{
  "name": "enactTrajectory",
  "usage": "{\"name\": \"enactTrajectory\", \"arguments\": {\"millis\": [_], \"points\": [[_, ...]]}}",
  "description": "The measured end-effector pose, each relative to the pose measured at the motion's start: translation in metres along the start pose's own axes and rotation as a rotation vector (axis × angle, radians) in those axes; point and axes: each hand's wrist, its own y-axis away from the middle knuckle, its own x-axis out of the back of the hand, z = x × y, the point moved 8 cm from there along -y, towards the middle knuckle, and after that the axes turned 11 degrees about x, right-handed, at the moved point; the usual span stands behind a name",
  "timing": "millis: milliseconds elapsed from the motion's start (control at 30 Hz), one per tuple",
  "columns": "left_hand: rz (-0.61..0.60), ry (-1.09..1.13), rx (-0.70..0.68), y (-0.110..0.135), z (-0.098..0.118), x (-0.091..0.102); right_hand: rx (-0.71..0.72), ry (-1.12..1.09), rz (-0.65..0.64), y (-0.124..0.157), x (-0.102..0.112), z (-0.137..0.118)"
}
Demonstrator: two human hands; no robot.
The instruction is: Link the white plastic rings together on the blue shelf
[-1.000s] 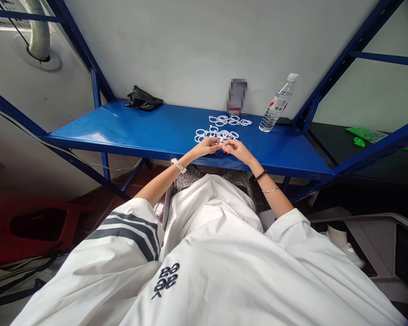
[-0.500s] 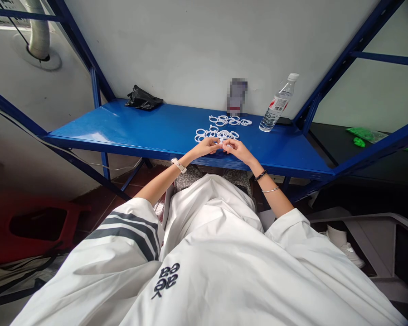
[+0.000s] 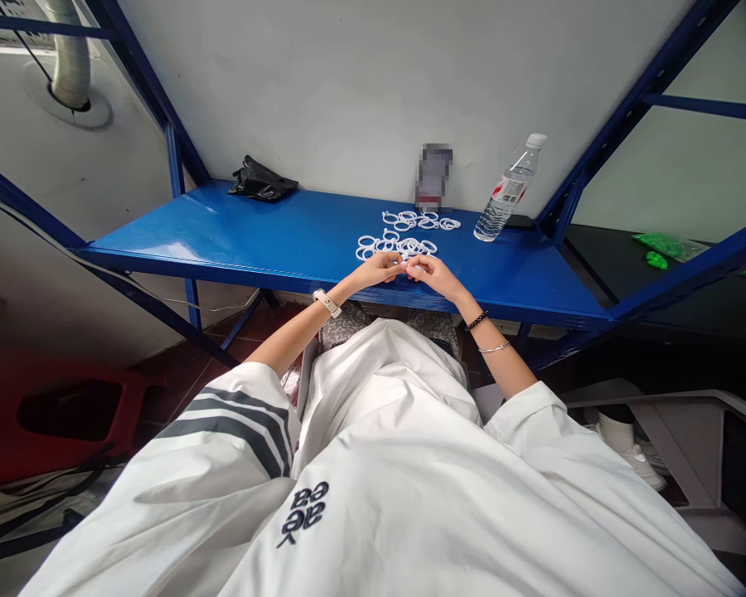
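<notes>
- Pale wall (image 3: 323, 91) is filling the upper middle of the frame.
- Blue table (image 3: 273, 232) is spanning the middle of the frame, its front edge running under the hands.
- Bottle (image 3: 505, 195) is standing right of centre, well apart from the fingers and not obstructing them.
- Black bag (image 3: 262, 181) is lying crumpled toward the upper left, also out of the way.
- Left hand (image 3: 378, 269) and right hand (image 3: 432, 272) are meeting near the centre, their fingertips apparently pinching one small piece between them.
- Block (image 3: 433, 174), blurred out, is standing by the wall, closing off the space behind the farther rings.
- White rings (image 3: 409, 246) are lying in two clusters, one just beyond the fingers, one farther up; they are looking light, smooth and fairly stiff, probably plastic. Thin rims are probably offering the best hold, though overlapping may be making them catch.
- White piece (image 3: 404, 260) is sitting mostly hidden between the fingertips; whether it is a ring, I cannot tell. Being so small, it is probably slipping easily, so a fingertip pinch is suiting it.
</notes>
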Motion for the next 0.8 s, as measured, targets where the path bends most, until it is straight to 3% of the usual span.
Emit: {"name": "enactTrajectory", "arguments": {"millis": [367,633,800], "points": [[-0.016,0.099,0.012,0.0,0.004,-0.001,-0.012,-0.089,0.024,-0.002,0.002,0.001],[0.064,0.179,0.043,-0.002,0.001,0.005,-0.044,-0.134,0.09,-0.003,0.007,0.018],[0.13,0.232,0.078,-0.003,-0.004,0.01,-0.028,-0.126,0.077,-0.004,0.006,0.016]]}}
